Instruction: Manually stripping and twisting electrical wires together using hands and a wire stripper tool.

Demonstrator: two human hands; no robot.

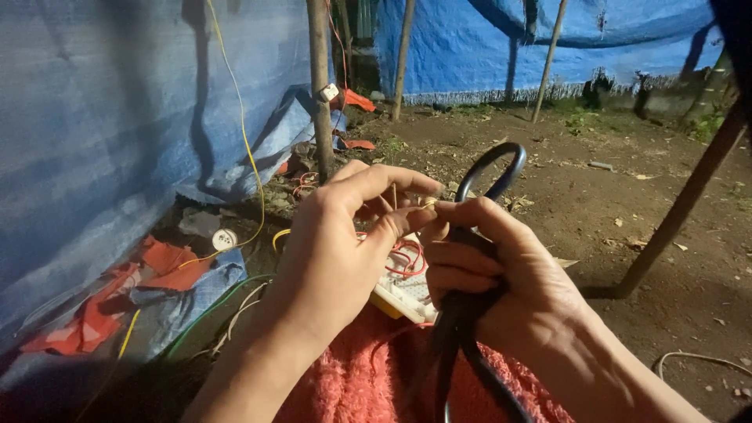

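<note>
Head view: your right hand [501, 274] is clenched around a looped thick black rubber cable [487, 180]. Your left hand [345, 243] pinches a small wire end against the right fingertips, above a white plastic breadboard [407, 291] resting on pink fuzzy cloth [352, 384].

A thick black cable [470, 313] runs up from below and bends into a loop near the top. Beside it a thin wire end [429, 204] pokes upward.
</note>
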